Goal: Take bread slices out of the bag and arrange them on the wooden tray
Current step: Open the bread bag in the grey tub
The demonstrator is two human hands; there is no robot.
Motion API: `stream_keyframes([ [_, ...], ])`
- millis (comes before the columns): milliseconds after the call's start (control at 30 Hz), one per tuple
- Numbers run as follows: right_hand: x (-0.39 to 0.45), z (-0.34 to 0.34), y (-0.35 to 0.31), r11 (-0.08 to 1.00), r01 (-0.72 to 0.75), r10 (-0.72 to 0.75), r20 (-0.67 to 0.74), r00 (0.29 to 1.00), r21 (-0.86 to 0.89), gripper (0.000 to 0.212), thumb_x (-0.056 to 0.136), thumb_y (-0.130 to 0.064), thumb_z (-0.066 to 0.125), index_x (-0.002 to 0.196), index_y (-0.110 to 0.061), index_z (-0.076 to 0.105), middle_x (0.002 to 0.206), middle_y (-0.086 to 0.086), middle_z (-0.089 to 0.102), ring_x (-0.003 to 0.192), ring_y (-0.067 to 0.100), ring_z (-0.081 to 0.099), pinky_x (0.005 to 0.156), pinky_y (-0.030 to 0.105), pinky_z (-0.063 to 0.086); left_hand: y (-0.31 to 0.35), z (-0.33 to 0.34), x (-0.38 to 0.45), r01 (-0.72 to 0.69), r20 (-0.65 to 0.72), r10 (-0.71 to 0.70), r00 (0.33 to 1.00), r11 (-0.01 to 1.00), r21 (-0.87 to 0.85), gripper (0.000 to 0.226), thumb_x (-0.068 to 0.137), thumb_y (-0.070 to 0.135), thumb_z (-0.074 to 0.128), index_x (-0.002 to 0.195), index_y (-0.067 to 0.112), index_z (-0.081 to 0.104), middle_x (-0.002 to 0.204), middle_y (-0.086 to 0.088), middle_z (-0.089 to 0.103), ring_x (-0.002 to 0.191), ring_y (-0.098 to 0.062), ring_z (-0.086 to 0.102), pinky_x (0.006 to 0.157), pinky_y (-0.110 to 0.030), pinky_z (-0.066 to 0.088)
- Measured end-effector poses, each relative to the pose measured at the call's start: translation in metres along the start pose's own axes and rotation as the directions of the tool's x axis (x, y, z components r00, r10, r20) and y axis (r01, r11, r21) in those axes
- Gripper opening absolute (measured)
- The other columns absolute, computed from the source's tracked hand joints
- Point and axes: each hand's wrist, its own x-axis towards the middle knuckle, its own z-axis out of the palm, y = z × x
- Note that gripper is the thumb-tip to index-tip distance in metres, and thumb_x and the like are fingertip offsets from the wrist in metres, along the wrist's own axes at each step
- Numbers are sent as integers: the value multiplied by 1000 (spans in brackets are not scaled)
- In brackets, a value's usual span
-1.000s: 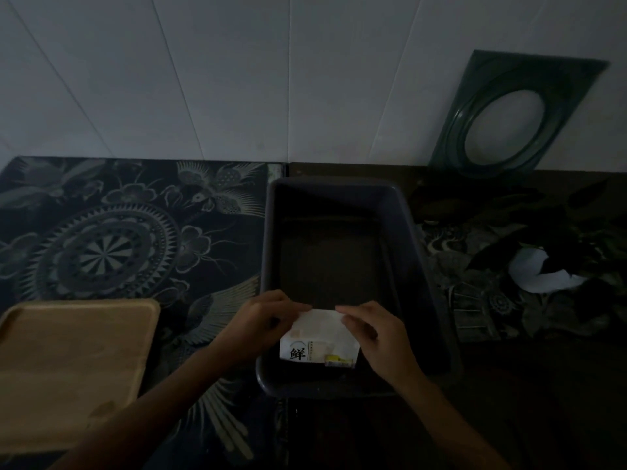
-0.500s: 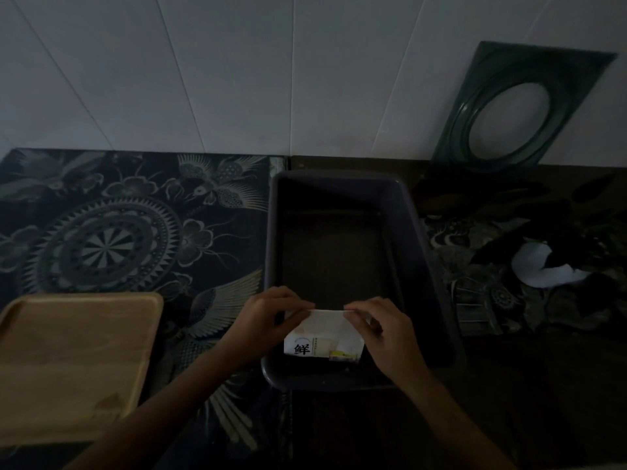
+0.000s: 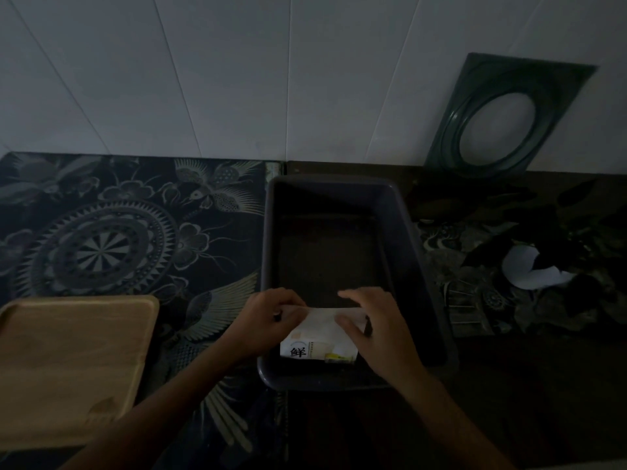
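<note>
Dim room, white panelled wall (image 3: 237,72); dark patterned worktop (image 3: 112,239); wooden tray (image 3: 73,364) bare at left; dark bin (image 3: 412,252) centre; left hand (image 3: 268,318) pinches the bread bag (image 3: 319,337) top inside bin's near end; right hand (image 3: 373,325) curled, gripping bag's right side; green frame (image 3: 502,117) leans on wall.

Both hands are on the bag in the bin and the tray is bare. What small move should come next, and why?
Probably pull the bag's top apart: the left hand and right hand pinch its upper edge, it sits in the bin, no slice shows, and the tray is bare.
</note>
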Motion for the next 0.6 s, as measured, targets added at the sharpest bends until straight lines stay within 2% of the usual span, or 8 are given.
stream_keyframes([
  [67, -3, 4, -5, 992, 89, -93, -40, 995, -89, 38, 88, -37, 70, 125, -36, 61, 131, -7, 51, 120, 12, 51, 98, 27, 45, 2, 0, 0, 29, -8, -29, 1000, 999, -15, 7, 90, 27, 67, 91, 26, 74, 84, 11, 72, 85, 1, 66, 68, -7, 46],
  [133, -6, 9, -8, 981, 122, -129, -41, 991, -151, 34, 84, -35, 75, 117, -35, 66, 137, -5, 49, 123, 15, 49, 100, 33, 45, 4, 1, 0, 52, -17, -52, 999, 999, -14, 8, 90, 27, 66, 89, 26, 74, 81, 10, 72, 81, -1, 66, 63, -7, 45],
  [267, -9, 21, -13, 978, 67, -75, -32, 997, -198, 23, 84, -37, 77, 104, -32, 70, 139, -7, 46, 127, 15, 45, 101, 33, 43, 6, 2, 0, 83, -38, -85, 996, 995, -49, 8, 90, 27, 66, 87, 26, 74, 78, 8, 71, 76, -2, 66, 62, -9, 46],
  [433, -12, 25, -17, 982, -2, -18, -103, 995, -188, 28, 87, -42, 69, 112, -32, 63, 136, -7, 48, 125, 14, 48, 99, 31, 39, 6, 1, 0, 96, -19, -98, 995, 992, -84, 9, 91, 28, 66, 88, 25, 74, 79, 5, 72, 74, -7, 68, 62, -15, 49],
  [533, -13, 23, -18, 983, -33, 9, -136, 991, -179, 28, 87, -39, 72, 112, -30, 64, 137, -5, 51, 126, 16, 48, 99, 31, 38, 5, 2, -1, 111, -15, -113, 993, 986, -125, 10, 91, 26, 66, 86, 25, 74, 78, 4, 73, 72, -9, 68, 63, -24, 52],
  [600, -12, 22, -20, 979, -25, -5, -145, 989, -204, 21, 87, -39, 71, 106, -29, 66, 136, -2, 53, 125, 19, 49, 99, 33, 38, 5, 3, -1, 125, -7, -128, 992, 977, -170, 10, 91, 26, 66, 84, 25, 74, 78, 2, 73, 73, -12, 69, 65, -31, 54],
])
